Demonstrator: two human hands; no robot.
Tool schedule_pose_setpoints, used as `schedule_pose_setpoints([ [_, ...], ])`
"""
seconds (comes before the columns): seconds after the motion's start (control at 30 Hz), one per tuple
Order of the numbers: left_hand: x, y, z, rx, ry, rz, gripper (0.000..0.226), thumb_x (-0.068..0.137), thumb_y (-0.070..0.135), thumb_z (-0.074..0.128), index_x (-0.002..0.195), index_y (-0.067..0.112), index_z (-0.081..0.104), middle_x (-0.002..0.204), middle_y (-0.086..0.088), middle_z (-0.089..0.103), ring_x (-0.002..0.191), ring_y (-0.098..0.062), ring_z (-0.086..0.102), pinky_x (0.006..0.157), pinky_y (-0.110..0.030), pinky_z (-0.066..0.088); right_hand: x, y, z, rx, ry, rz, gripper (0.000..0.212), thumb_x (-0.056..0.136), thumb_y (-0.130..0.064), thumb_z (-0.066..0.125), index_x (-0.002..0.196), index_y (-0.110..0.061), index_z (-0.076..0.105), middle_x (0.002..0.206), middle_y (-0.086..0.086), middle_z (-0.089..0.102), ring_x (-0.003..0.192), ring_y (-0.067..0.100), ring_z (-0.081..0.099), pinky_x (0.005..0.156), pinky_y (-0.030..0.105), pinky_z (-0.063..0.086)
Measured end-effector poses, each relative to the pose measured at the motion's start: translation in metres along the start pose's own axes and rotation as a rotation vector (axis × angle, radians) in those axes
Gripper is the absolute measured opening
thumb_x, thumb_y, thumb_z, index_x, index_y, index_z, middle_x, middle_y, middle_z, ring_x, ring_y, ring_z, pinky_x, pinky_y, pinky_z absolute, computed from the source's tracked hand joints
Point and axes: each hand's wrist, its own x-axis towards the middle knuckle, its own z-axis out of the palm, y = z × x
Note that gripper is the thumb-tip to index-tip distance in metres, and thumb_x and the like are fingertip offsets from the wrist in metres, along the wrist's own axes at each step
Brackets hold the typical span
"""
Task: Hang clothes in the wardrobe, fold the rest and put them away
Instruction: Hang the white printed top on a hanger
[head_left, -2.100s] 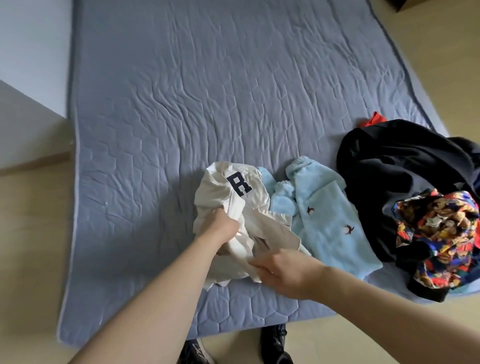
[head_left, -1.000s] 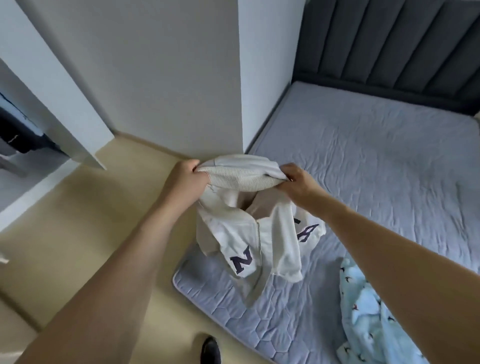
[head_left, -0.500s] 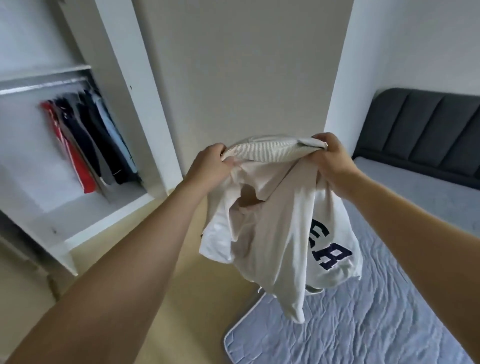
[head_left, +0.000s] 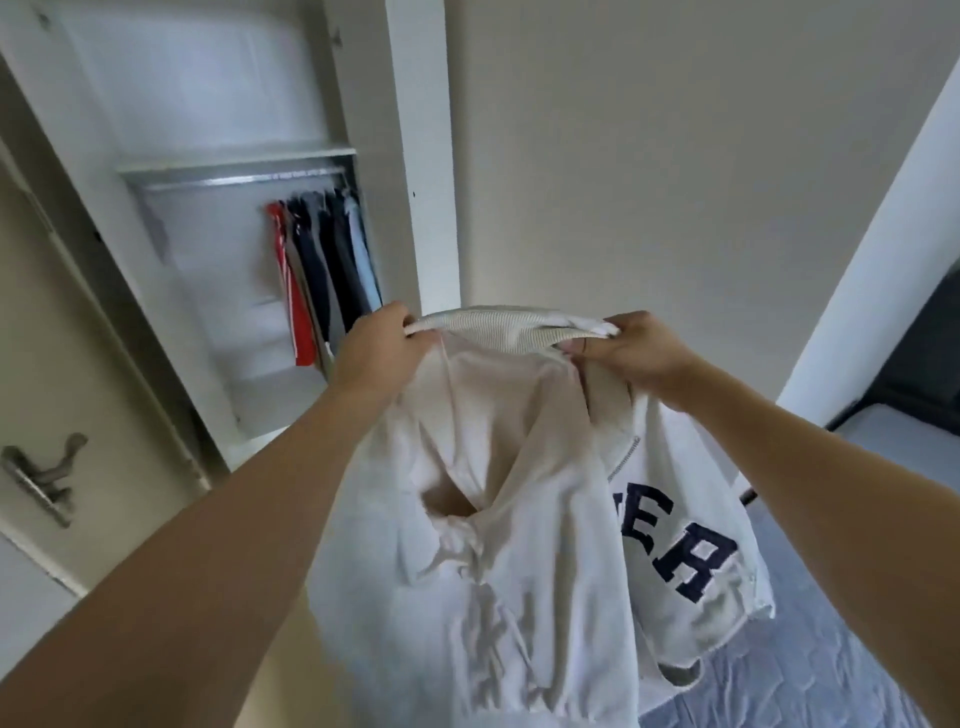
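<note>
A cream sweatshirt (head_left: 498, 545) with dark blue letters hangs in the air in front of me, held up by its ribbed hem. My left hand (head_left: 376, 348) grips the left end of that hem and my right hand (head_left: 631, 351) pinches the right end. The open wardrobe (head_left: 234, 249) stands to the upper left, behind my left hand. Several red, dark and pale blue clothes (head_left: 322, 275) hang from its rail (head_left: 228, 181). The sweatshirt's lower part hides the floor below it.
A beige wardrobe door (head_left: 62, 415) with a metal handle (head_left: 39, 478) stands open at the left. A plain wall fills the upper middle. The blue quilted bed (head_left: 810, 675) lies at the lower right, its dark headboard (head_left: 914, 353) behind.
Both hands lifted the sweatshirt off the bed and hold it up by the hem. My view swung left from the bed to the open wardrobe, which now looks closer.
</note>
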Motion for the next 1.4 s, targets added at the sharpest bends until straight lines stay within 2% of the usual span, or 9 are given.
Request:
schedule_pose_setpoints([
  [0.13, 0.017, -0.073, -0.006, 0.304, -0.169, 0.07, 0.015, 0.087, 0.026, 0.055, 0.081, 0.013, 0.051, 0.069, -0.001, 0.055, 0.066, -0.023, 0.054, 0.054, -0.031, 0.035, 0.045, -0.031, 0.028, -0.051, 0.02, -0.078, 0.018, 0.079, -0.025, 0.072, 0.068, -0.013, 0.064, 0.064, -0.001, 0.057, 0.06, 0.014, 0.051, 0.054, 0.02, 0.042],
  [0.23, 0.035, -0.128, -0.002, 0.08, -0.243, -0.129, 0.013, 0.089, 0.017, 0.05, 0.086, 0.008, 0.058, 0.075, -0.005, 0.058, 0.069, -0.023, 0.054, 0.056, -0.03, 0.036, 0.08, -0.047, 0.061, -0.19, -0.004, -0.12, 0.015, 0.08, -0.022, 0.067, 0.071, -0.01, 0.062, 0.066, 0.001, 0.053, 0.06, 0.015, 0.047, 0.056, 0.025, 0.039],
  [0.37, 0.079, -0.169, -0.013, -0.242, -0.22, -0.338, 0.014, 0.089, 0.011, 0.05, 0.078, 0.005, 0.055, 0.068, -0.005, 0.047, 0.064, -0.02, 0.045, 0.056, -0.027, 0.031, 0.126, -0.061, 0.106, -0.661, -0.008, -0.208, 0.014, 0.075, -0.021, 0.06, 0.07, -0.014, 0.05, 0.069, 0.0, 0.054, 0.069, 0.022, 0.052, 0.059, 0.029, 0.04],
  [0.57, 0.153, -0.194, -0.05, -0.189, -0.047, -0.32, 0.009, 0.084, 0.006, 0.044, 0.078, 0.006, 0.051, 0.074, -0.006, 0.046, 0.065, -0.021, 0.044, 0.058, -0.03, 0.033, 0.187, -0.077, 0.173, -1.038, 0.031, -0.166, 0.028, 0.08, -0.015, 0.053, 0.107, -0.017, 0.043, 0.105, 0.005, 0.048, 0.098, 0.029, 0.053, 0.071, 0.033, 0.039],
  [0.8, 0.212, -0.203, -0.08, -0.118, 0.179, -0.149, 0.015, 0.085, 0.0, 0.041, 0.09, 0.003, 0.054, 0.073, -0.003, 0.047, 0.06, -0.014, 0.039, 0.054, -0.03, 0.031, 0.253, -0.082, 0.239, -0.829, 0.071, 0.091, 0.017, 0.083, -0.016, 0.048, 0.099, -0.012, 0.042, 0.105, 0.012, 0.054, 0.085, 0.03, 0.05, 0.069, 0.031, 0.038],
  [1.0, 0.275, -0.243, -0.079, -0.084, 0.254, -0.063, 0.008, 0.084, 0.001, 0.045, 0.088, 0.001, 0.052, 0.076, -0.008, 0.05, 0.062, -0.017, 0.04, 0.053, -0.03, 0.029, 0.319, -0.081, 0.305, -0.657, 0.077, 0.268, 0.029, 0.086, -0.014, 0.047, 0.114, -0.005, 0.049, 0.111, 0.015, 0.057, 0.104, 0.035, 0.058, 0.078, 0.033, 0.043],
  [1.13, 0.318, -0.306, -0.063, -0.054, 0.27, -0.163, 0.009, 0.082, 0.001, 0.045, 0.087, 0.001, 0.052, 0.077, -0.01, 0.054, 0.067, -0.022, 0.046, 0.052, -0.031, 0.032, 0.371, -0.084, 0.349, -0.581, -0.148, 0.377, 0.008, 0.083, -0.011, 0.05, 0.083, -0.003, 0.053, 0.067, 0.015, 0.065, 0.052, 0.027, 0.065, 0.06, 0.029, 0.056],
  [1.27, 0.378, -0.371, -0.059, 0.021, 0.217, -0.356, 0.012, 0.084, 0.003, 0.044, 0.073, 0.008, 0.045, 0.068, -0.001, 0.044, 0.06, -0.016, 0.041, 0.049, -0.028, 0.026, 0.463, -0.096, 0.405, -0.191, -0.224, 0.363, 0.013, 0.083, 0.0, 0.049, 0.072, -0.007, 0.049, 0.068, 0.014, 0.056, 0.059, 0.029, 0.061, 0.06, 0.038, 0.057],
  [1.4, 0.439, -0.429, -0.081, 0.1, 0.198, -0.46, 0.008, 0.081, 0.009, 0.045, 0.074, 0.01, 0.049, 0.071, -0.005, 0.046, 0.068, -0.025, 0.044, 0.057, -0.029, 0.028, 0.551, -0.127, 0.442, 0.064, -0.113, 0.228, 0.008, 0.082, -0.004, 0.058, 0.088, -0.004, 0.063, 0.072, 0.007, 0.049, 0.061, 0.018, 0.044, 0.055, 0.025, 0.034],
])
